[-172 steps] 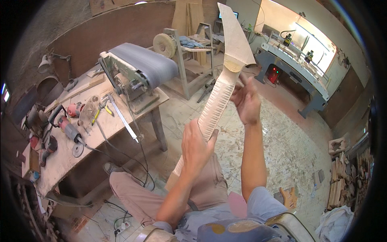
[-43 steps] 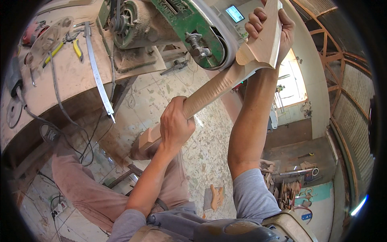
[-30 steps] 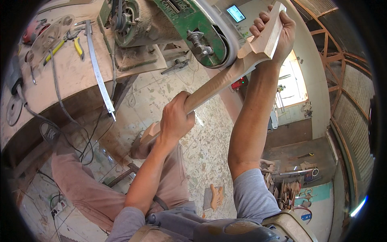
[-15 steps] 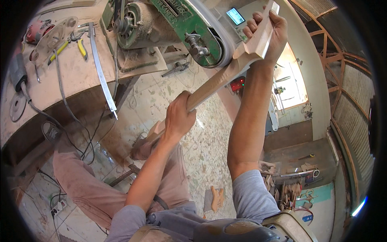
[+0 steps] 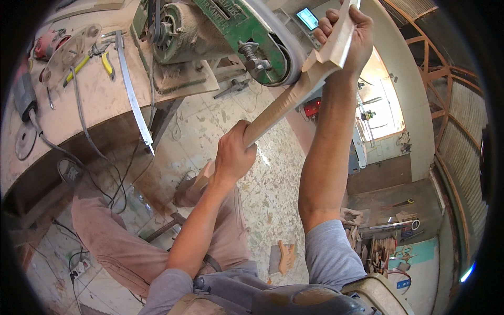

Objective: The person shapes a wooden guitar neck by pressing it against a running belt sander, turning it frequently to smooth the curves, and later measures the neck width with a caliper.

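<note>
A pale wooden guitar neck (image 5: 278, 108) slants from lower left to upper right under the rounded end of a green belt sander (image 5: 268, 55), whose blurred belt meets or nearly meets the wood. My left hand (image 5: 234, 156) is wrapped round the lower part, and a wider wooden end shows below the wrist. Higher up, my right hand (image 5: 357, 39) grips the headstock end, fingers curled behind it and the thumb on the near side.
At the left, a dusty workbench (image 5: 58, 126) carries a caliper (image 5: 128, 86), yellow-handled pliers (image 5: 107, 65) and a corded power tool (image 5: 23, 94). Cables hang below its edge. A cut wooden piece (image 5: 286, 257) lies on the floor. Shelves with wood scraps (image 5: 380, 254) stand at right.
The guitar neck's upper end has shifted slightly left and down against the sander. Both hands keep their grip, and the whole view has shifted a little.
</note>
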{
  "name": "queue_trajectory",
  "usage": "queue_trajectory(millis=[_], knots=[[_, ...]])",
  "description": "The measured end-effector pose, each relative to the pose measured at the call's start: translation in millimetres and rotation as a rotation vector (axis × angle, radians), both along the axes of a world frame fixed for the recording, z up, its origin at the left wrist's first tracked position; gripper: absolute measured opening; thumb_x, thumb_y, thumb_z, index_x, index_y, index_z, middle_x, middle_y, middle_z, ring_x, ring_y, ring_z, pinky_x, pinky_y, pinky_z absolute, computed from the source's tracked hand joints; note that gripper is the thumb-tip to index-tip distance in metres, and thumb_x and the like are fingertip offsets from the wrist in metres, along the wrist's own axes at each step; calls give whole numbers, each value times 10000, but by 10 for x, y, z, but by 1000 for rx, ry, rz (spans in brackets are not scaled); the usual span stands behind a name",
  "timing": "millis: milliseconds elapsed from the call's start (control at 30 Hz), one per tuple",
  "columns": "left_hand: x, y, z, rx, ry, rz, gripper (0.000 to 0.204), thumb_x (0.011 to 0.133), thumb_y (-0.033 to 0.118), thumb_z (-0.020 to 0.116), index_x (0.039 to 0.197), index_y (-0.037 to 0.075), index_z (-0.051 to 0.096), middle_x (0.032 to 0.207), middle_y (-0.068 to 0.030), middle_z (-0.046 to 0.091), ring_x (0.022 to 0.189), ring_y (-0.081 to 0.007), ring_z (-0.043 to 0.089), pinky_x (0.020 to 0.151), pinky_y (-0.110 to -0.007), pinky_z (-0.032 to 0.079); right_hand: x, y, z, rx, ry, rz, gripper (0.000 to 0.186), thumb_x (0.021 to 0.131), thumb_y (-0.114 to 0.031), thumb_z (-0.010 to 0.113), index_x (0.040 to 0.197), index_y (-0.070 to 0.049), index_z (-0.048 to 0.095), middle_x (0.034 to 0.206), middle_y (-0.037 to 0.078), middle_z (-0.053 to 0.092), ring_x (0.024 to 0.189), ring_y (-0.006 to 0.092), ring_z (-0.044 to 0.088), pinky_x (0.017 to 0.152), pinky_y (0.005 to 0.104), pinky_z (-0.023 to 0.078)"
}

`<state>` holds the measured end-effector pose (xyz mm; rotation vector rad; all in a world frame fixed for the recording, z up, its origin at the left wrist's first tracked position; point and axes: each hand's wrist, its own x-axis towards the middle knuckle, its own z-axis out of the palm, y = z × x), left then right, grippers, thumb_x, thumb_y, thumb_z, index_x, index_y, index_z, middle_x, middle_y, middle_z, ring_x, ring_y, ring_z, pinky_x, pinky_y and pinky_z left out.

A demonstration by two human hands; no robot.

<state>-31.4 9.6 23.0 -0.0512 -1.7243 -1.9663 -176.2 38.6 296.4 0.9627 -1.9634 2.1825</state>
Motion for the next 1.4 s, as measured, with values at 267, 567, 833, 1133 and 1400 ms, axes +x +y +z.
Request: queue_trajectory(millis=[267,567,833,1133,1400], knots=[[-397,-68,-25,361,-68,-702,349,674,22,608,1003,-43,701,816,-99,683,768,-203,658,728,-348,526,118,-126,-30,231,689,-963,427,982,-290,638,1109,118,628,966,221,724,900,330,701,875,430,522],[321,-149,216,233,15,-450,415,765,135,744,1149,-2,662,852,-69,629,758,-173,609,735,-305,509,284,78,255,390,385,-686,453,1002,-355,658,1110,82,606,936,173,689,840,308,697,809,457,556],[1581,-791,-18,-55,-41,-381,505,744,337,863,1093,28,667,848,2,594,771,-119,568,728,-294,475,1272,-565,47,-50,142,241,671,1082,-540,520,1287,95,589,1047,158,703,819,140,652,695,260,544],[1938,-1483,608,-98,-169,690,352,888,244,830,1030,-19,645,862,-67,704,786,-121,632,726,-315,529,1185,-1489,-2512,927,490,-194,508,944,-375,725,1251,1,571,1172,330,618,1133,512,618,924,550,528],[2123,-1785,1054,-307,-175,850,453,870,334,842,1081,-26,664,875,-110,737,808,-165,684,755,-349,545,860,-1673,-2800,933,184,-188,332,962,-189,628,1188,55,626,1120,362,682,1029,528,674,939,552,534]])
